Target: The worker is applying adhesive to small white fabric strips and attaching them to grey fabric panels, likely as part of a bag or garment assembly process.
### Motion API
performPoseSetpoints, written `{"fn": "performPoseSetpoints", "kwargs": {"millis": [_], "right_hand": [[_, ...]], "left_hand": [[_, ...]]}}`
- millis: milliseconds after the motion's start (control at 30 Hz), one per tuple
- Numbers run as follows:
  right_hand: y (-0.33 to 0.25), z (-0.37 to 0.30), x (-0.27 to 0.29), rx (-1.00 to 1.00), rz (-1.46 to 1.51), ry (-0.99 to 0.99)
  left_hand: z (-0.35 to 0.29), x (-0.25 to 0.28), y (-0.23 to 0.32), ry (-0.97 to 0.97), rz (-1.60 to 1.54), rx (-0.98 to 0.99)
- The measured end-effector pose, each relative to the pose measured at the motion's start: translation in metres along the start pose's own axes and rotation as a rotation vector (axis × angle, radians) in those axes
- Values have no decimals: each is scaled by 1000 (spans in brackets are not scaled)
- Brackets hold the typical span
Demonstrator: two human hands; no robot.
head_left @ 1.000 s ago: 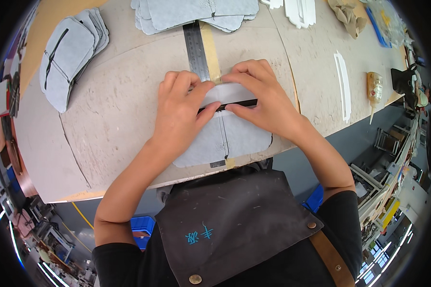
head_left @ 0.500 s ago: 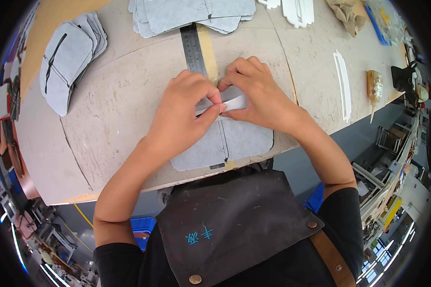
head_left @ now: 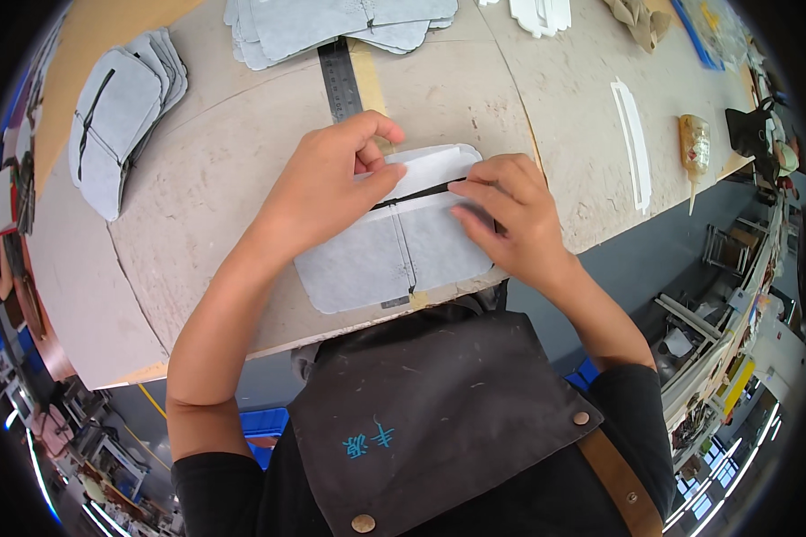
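Note:
A light grey panel [head_left: 354,264] with rounded corners lies at the table's near edge, with a seam running down its middle. Across its upper part is a dark band [head_left: 421,192], and a white strip [head_left: 430,170] lies just above that. My left hand [head_left: 331,174] rests over the panel's upper left, thumb tip on the white strip, index finger curved and apart from the thumb. At the right end of the dark band, my right hand [head_left: 515,210] touches with its fingertips; its thumb is spread away. The panel's upper left corner is hidden behind my left hand.
Stacked grey panels lie at the far side [head_left: 331,27] and far left [head_left: 116,116]. A steel ruler [head_left: 338,80] runs beneath the panel beside yellowish tape [head_left: 365,76]. To the right are a white frame-like strip [head_left: 633,143], a nozzle bottle [head_left: 693,148] and crumpled brown paper [head_left: 640,22].
My hands have moved apart from their pinch on the white strip, the right one going right and down. The strip now lies flatter and the dark band shows.

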State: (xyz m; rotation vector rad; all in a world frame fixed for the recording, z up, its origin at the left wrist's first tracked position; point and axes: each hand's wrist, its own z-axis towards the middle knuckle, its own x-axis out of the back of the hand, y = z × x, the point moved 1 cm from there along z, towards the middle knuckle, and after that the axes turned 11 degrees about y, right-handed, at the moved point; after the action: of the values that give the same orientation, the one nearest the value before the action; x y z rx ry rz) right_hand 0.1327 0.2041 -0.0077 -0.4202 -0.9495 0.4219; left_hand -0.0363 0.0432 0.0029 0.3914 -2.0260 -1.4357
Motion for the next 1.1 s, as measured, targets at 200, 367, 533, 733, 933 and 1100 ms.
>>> {"fn": "performPoseSetpoints", "kwargs": {"millis": [200,367,533,733,933,1100], "right_hand": [[-5,-7,-8,34,-61,-9],[-5,-9,-9,42,-78,-2],[-5,-11,-10,43,-84,-10],[-5,-12,-11,43,-103,-10],[-5,-13,-12,35,-111,-22],[-9,-9,-11,30,-164,-75]], "left_hand": [[8,-19,2,159,436,-400],[19,-21,2,199,402,-318],[20,-26,-4,238,450,-355],[19,-29,-5,258,467,-376],[19,-29,-7,265,484,-394],[17,-29,-8,278,490,-406]]}}
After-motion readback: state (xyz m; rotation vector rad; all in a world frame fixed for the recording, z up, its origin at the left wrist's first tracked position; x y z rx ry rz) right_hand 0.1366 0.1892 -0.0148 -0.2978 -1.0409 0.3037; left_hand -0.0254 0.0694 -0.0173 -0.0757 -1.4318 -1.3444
